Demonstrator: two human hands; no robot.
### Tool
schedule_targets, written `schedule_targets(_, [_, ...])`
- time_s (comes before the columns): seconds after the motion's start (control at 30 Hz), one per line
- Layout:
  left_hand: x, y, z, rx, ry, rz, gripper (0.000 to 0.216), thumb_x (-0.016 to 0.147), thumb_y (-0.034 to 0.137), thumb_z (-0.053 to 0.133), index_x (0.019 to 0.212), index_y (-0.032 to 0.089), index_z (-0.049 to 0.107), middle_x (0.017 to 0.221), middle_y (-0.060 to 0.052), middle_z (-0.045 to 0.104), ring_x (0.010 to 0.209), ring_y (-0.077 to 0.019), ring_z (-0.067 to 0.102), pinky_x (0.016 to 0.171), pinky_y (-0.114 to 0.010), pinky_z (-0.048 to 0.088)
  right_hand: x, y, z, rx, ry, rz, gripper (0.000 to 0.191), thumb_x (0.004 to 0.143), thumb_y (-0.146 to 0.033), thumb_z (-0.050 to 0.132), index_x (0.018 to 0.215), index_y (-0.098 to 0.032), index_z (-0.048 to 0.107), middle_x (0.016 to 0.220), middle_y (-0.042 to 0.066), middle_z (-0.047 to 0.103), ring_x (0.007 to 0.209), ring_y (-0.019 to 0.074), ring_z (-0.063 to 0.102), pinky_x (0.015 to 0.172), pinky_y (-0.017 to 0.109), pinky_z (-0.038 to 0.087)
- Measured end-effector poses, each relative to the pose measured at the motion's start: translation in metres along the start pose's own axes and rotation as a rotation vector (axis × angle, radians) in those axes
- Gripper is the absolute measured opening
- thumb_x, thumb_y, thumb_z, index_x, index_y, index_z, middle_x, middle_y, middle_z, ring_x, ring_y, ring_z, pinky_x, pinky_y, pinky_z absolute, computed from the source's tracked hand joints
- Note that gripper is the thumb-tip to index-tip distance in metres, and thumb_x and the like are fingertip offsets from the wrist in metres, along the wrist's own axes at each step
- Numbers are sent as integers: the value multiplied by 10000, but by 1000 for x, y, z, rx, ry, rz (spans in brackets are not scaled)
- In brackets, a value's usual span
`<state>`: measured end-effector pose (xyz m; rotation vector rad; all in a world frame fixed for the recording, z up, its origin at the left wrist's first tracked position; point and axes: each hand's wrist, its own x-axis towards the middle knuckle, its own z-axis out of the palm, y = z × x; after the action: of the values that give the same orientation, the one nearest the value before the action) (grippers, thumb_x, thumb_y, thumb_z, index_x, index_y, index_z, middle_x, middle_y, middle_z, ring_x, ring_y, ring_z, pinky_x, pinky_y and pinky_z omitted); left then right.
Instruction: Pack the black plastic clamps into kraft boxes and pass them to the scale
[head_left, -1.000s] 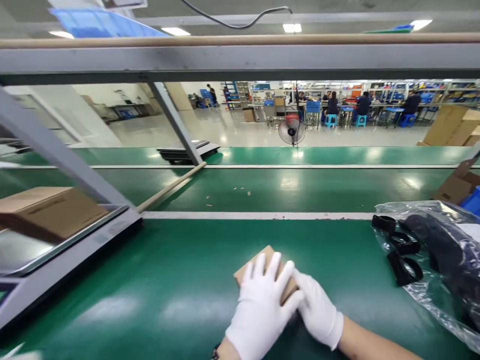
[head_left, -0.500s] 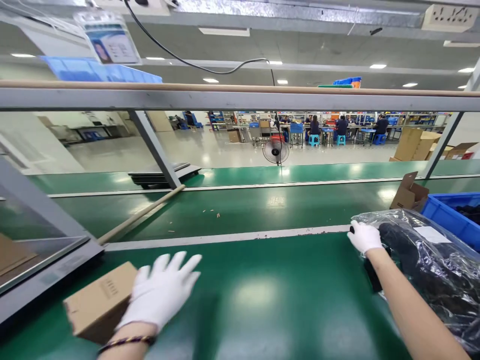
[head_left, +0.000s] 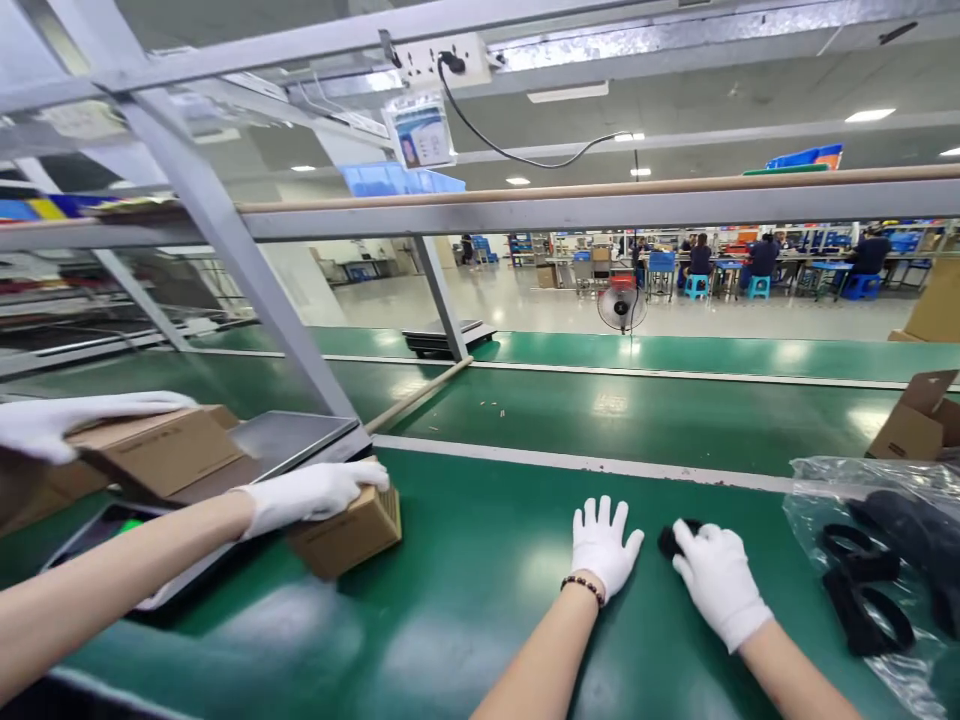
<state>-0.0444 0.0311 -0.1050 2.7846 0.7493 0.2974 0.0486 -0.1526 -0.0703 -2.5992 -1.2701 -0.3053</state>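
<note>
My left hand (head_left: 602, 545), in a white glove with a beaded bracelet at the wrist, lies with fingers spread over the green work surface (head_left: 480, 600). Nothing is in it. To its right, my right hand (head_left: 720, 585), also gloved, has its fingers closed on a small black part (head_left: 670, 541), mostly covered by the fingers. Farther right lies a clear plastic bag (head_left: 814, 490) with black items in it, and black ring-shaped parts (head_left: 862, 585) show at its near side.
At the left, a co-worker's gloved hand (head_left: 319, 497) grips a small cardboard box (head_left: 352, 535); the co-worker's other hand (head_left: 97, 412) is on another carton (head_left: 172, 455) by a scale (head_left: 292, 440). An open carton (head_left: 911, 420) stands at the right. A metal frame (head_left: 247, 270) rises ahead.
The view has swung left. My right hand has come away from the bag with the black part. The small box is now in a co-worker's hand, which has come into view.
</note>
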Motion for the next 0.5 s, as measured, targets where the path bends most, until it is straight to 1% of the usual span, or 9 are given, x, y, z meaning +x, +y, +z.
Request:
schedule_targets(0.03, [0, -2, 0, -16, -3, 9, 632, 865, 531, 459, 1400, 194, 478, 1494, -169, 389, 1392, -440, 262, 1124, -630, 129, -5, -9, 11, 16, 37, -70, 321, 874, -223, 565, 1194, -219, 593, 882, 92, 692, 1024, 299, 619, 948, 492, 428])
schedule_targets(0.1, [0, -6, -1, -53, -6, 37, 602, 869, 496, 479, 1393, 198, 486, 1504, -153, 378, 1405, -424, 243, 1141, -616, 121, -11, -18, 30, 63, 173, -173, 331, 917, -238, 507, 1241, -191, 559, 884, 83, 689, 998, 268, 630, 1017, 517, 384])
schedule_targets(0.17, [2, -9, -3, -96, -7, 64, 531, 890, 450, 470, 1360, 208, 524, 1491, -132, 406, 1409, -398, 255, 1152, -600, 135, -12, -16, 41, 109, 328, -242, 432, 952, -317, 455, 1342, -131, 467, 823, 75, 677, 865, 247, 658, 998, 524, 419])
schedule_targets(0.2, [2, -10, -4, -120, -6, 73, 487, 910, 422, 444, 1336, 210, 548, 1472, -121, 437, 1404, -381, 276, 1156, -590, 152, -12, -12, 44, 119, 373, -278, 493, 953, -355, 444, 1383, -114, 421, 806, 71, 673, 826, 247, 663, 967, 518, 453])
schedule_targets(0.27, [3, -10, -6, -170, 1, 78, 434, 948, 372, 374, 1290, 211, 586, 1415, -96, 514, 1379, -337, 344, 1160, -562, 197, -11, 0, 48, 100, 393, -392, 534, 943, -361, 428, 1423, -133, 384, 831, 69, 682, 848, 255, 675, 892, 479, 523])
schedule_targets(0.33, [1, -8, -7, -221, 12, 79, 422, 974, 353, 317, 1258, 224, 601, 1353, -63, 578, 1333, -279, 423, 1161, -516, 243, -10, 16, 54, 63, 436, -553, 458, 927, -286, 404, 1372, -206, 476, 831, 47, 698, 838, 240, 693, 779, 401, 578])
schedule_targets(0.4, [-1, -5, -8, -264, 16, 84, 413, 986, 375, 298, 1235, 251, 604, 1301, -24, 621, 1281, -224, 482, 1160, -467, 270, -8, 33, 65, 35, 448, -649, 394, 919, -272, 421, 1284, -262, 568, 846, 24, 718, 811, 224, 707, 736, 352, 594])
schedule_targets(0.43, [-2, -4, -9, -278, 15, 89, 401, 986, 400, 307, 1217, 272, 608, 1275, 1, 639, 1264, -202, 498, 1160, -445, 276, -7, 41, 72, 25, 410, -647, 372, 918, -310, 449, 1258, -269, 594, 888, 21, 729, 818, 227, 710, 735, 344, 598])
schedule_targets(0.5, [-6, -2, -13, -305, -20, 124, 385, 976, 456, 337, 1191, 298, 614, 1244, 28, 656, 1266, -188, 498, 1166, -431, 260, -7, 50, 85, 33, 284, -560, 385, 894, -444, 509, 1208, -263, 641, 971, 25, 735, 834, 251, 713, 689, 335, 607])
